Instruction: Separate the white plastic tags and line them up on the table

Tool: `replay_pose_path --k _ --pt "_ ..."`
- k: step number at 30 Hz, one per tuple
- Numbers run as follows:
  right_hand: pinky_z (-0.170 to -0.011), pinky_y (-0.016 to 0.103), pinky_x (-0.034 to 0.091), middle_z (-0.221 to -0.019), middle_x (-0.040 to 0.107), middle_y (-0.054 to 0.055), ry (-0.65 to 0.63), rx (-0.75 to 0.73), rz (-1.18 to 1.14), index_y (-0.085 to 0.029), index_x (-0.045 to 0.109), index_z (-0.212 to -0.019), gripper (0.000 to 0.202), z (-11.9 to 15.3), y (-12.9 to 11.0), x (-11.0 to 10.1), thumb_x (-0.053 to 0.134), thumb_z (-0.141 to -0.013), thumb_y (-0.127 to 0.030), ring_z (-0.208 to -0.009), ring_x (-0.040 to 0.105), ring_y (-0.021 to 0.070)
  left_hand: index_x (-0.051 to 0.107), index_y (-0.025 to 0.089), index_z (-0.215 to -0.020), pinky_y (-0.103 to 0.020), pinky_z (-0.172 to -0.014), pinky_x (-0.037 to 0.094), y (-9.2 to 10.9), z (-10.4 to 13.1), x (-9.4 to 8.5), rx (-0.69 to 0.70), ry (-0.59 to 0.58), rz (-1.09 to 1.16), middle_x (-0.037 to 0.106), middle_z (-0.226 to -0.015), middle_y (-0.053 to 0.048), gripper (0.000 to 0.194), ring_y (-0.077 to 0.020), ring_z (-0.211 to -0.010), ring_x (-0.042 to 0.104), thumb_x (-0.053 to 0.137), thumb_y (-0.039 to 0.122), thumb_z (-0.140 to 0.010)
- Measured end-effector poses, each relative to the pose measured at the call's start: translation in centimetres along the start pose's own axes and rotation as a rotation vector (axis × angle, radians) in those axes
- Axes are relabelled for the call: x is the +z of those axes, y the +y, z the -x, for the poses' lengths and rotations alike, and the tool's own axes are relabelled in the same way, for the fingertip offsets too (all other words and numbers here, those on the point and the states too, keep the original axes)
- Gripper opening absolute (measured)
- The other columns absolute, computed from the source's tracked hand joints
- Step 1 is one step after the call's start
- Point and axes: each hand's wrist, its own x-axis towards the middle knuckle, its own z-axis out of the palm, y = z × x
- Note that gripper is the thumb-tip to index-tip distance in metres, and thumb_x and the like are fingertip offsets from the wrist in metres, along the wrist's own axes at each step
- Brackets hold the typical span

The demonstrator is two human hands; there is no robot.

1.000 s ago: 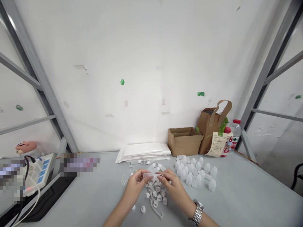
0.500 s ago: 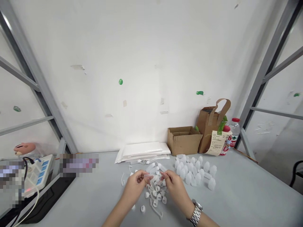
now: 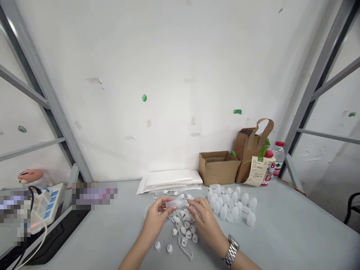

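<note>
Translucent plastic tube (image 3: pixel 172 204): the left hand (image 3: pixel 155 217) pinches it, fingers nearly closed; the right hand (image 3: pixel 204 215) curls at its three o'clock end, hold unclear. White caps (image 3: pixel 188 235) lie toward six o'clock. This two-handed handling seemingly calls for a steady pinch next.

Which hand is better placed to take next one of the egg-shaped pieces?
Probably the right hand: it is nearer to the egg-shaped pieces, which lie on its side. The left hand is farther away and holds a pale tube.

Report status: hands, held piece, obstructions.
Left hand holding translucent white plastic tube. Right hand at its right end. White cup-shaped plastic pieces heaped close by.
</note>
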Motion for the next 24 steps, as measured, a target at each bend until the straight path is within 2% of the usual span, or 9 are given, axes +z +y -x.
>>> replay_pose_path --k 5,7,9,11,13,15,17,20,24 --pt "-0.074 0.029 0.044 -0.081 0.064 0.004 -0.062 0.124 -0.227 -0.020 0.064 -0.089 0.030 0.3 -0.6 0.6 0.048 -0.082 -0.045 -0.079 0.057 0.0188 0.064 0.019 -0.077 -0.029 -0.069 0.047 0.3 0.9 1.0 0.024 -0.101 -0.102 0.068 -0.079 -0.002 0.022 -0.0178 -0.072 0.059 0.068 0.027 -0.057" --pt "-0.067 0.027 0.045 -0.075 0.065 0.003 -0.064 0.170 -0.284 -0.018 0.064 -0.083 0.032 0.4 -0.6 0.9 0.049 -0.081 -0.047 -0.071 0.058 0.0177 0.065 0.020 -0.079 -0.030 -0.072 0.047 0.3 1.0 1.2 0.036 -0.125 -0.146 0.068 -0.081 -0.002 0.022 -0.0185 -0.074 0.060 0.067 0.028 -0.059" --pt "-0.066 0.027 0.045 -0.074 0.064 0.002 -0.034 0.160 -0.267 -0.018 0.063 -0.083 0.032 0.3 -0.4 0.7 0.049 -0.080 -0.048 -0.070 0.058 0.0178 0.066 0.021 -0.085 -0.031 -0.075 0.047 0.1 0.9 1.0 0.078 -0.122 -0.183 0.067 -0.094 -0.005 0.024 -0.0205 -0.085 0.060 0.065 0.032 -0.063" --pt "-0.069 0.029 0.044 -0.078 0.064 0.003 0.012 0.089 -0.170 -0.019 0.062 -0.087 0.031 -0.2 -0.1 -0.4 0.048 -0.082 -0.046 -0.074 0.057 0.0186 0.065 0.024 -0.096 -0.034 -0.082 0.046 -0.4 0.7 0.6 0.132 -0.076 -0.221 0.059 -0.114 -0.007 0.031 -0.0229 -0.102 0.055 0.061 0.038 -0.069" --pt "-0.072 0.031 0.041 -0.082 0.064 0.005 0.061 0.008 0.022 -0.020 0.061 -0.089 0.027 -1.4 0.3 -2.0 0.045 -0.085 -0.042 -0.078 0.056 0.0194 0.058 0.026 -0.111 -0.038 -0.093 0.041 -1.0 0.3 0.1 0.174 -0.016 -0.271 0.047 -0.130 -0.006 0.040 -0.0239 -0.117 0.044 0.055 0.041 -0.074" --pt "-0.073 0.033 0.037 -0.078 0.064 0.005 0.061 -0.008 0.328 -0.020 0.062 -0.081 0.024 -3.0 0.9 -3.9 0.046 -0.085 -0.036 -0.074 0.055 0.0195 0.049 0.026 -0.122 -0.041 -0.101 0.033 -1.6 0.0 -0.3 0.192 0.013 -0.329 0.041 -0.136 -0.006 0.048 -0.0237 -0.125 0.037 0.052 0.041 -0.077" --pt "-0.071 0.033 0.033 -0.076 0.065 0.005 -0.010 -0.016 0.664 -0.020 0.063 -0.074 0.024 -4.7 1.5 -5.3 0.045 -0.087 -0.030 -0.078 0.055 0.0207 0.045 0.026 -0.125 -0.042 -0.104 0.030 -2.3 -0.3 -0.5 0.185 0.026 -0.376 0.037 -0.139 -0.006 0.050 -0.0239 -0.127 0.034 0.049 0.041 -0.078" --pt "-0.069 0.033 0.029 -0.078 0.066 0.007 -0.059 -0.060 0.780 -0.019 0.064 -0.067 0.024 -6.6 2.4 -6.1 0.048 -0.085 -0.023 -0.082 0.053 0.0221 0.044 0.025 -0.125 -0.042 -0.103 0.031 -2.9 -0.5 -0.5 0.163 0.061 -0.413 0.033 -0.141 -0.007 0.048 -0.0248 -0.126 0.035 0.046 0.040 -0.080" --pt "-0.069 0.034 0.027 -0.075 0.065 0.009 -0.110 -0.103 0.865 -0.017 0.065 -0.061 0.022 -7.6 3.6 -5.4 0.056 -0.081 -0.020 -0.081 0.051 0.0233 0.043 0.022 -0.125 -0.044 -0.102 0.031 -3.2 -0.6 -0.4 0.150 0.143 -0.406 0.035 -0.138 -0.010 0.048 -0.0256 -0.126 0.035 0.045 0.039 -0.080"
